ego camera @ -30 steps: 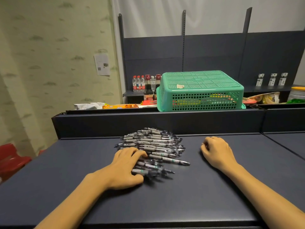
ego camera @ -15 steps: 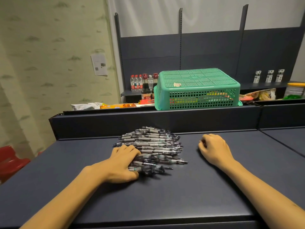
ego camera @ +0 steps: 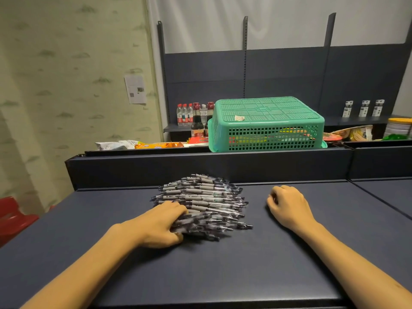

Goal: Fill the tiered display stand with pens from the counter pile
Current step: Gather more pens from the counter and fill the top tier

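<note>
Your left hand (ego camera: pixel 159 224) lies on the near left edge of the pen pile (ego camera: pixel 201 205); its fingertips are buried among the pens, so the exact grip cannot be confirmed, though fingers and thumb curl around a near bundle. Your right hand (ego camera: pixel 288 206) rests knuckles-up on the dark counter (ego camera: pixel 223 270), just right of the pile, fingers curled under and holding nothing. The pens (grey grips, clear barrels) lie mostly crosswise; the nearest ones are blurred. Beyond the counter's raised back, an upturned green basket (ego camera: pixel 266 123) hides what sits beneath it.
</note>
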{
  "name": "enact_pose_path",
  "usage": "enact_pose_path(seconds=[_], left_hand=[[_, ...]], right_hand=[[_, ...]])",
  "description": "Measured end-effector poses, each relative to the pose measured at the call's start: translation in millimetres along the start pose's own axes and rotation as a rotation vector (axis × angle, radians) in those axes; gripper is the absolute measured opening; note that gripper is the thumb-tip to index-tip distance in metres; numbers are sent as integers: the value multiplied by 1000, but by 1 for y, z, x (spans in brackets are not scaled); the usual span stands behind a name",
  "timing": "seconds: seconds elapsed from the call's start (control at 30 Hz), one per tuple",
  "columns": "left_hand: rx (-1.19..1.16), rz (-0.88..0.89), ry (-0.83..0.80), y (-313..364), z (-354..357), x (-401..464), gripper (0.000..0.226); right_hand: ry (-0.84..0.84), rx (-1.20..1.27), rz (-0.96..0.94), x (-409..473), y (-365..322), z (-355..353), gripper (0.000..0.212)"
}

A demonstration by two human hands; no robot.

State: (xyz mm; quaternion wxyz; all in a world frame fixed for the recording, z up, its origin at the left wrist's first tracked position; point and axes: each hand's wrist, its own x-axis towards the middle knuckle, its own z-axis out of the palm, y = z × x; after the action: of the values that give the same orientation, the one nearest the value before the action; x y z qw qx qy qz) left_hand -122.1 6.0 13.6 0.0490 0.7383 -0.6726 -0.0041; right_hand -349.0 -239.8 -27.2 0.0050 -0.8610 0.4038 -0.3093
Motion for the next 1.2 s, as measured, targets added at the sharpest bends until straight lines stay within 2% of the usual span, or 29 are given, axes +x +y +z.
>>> enact_pose_path(seconds=[0.13,0.33,0.47,0.63,0.83,0.97,1.2], left_hand=[[64,9,2,2,2,-2,24],[159,53,69,5,2,-12,37],[171,80,106,7,2,-19,34],[137,114,164,6,2,-25,23],[99,108,208,5,2,-30,26],[-11,99,206,2,2,-32,27],[12,72,242,0,-2,-31,30]], right_hand=[[-3,-6,0,1,0,2,20],[-6,-7,-1,1,1,1,20],[-17,-6,5,-1,-1,0,20],[-28,7,1,-1,-1,-1,17],[-24,-3,1,-1,-2,-2,20],[-26,-10,-8,0,-1,-2,20],[15,-65,-25,0,-7,-7,19]])
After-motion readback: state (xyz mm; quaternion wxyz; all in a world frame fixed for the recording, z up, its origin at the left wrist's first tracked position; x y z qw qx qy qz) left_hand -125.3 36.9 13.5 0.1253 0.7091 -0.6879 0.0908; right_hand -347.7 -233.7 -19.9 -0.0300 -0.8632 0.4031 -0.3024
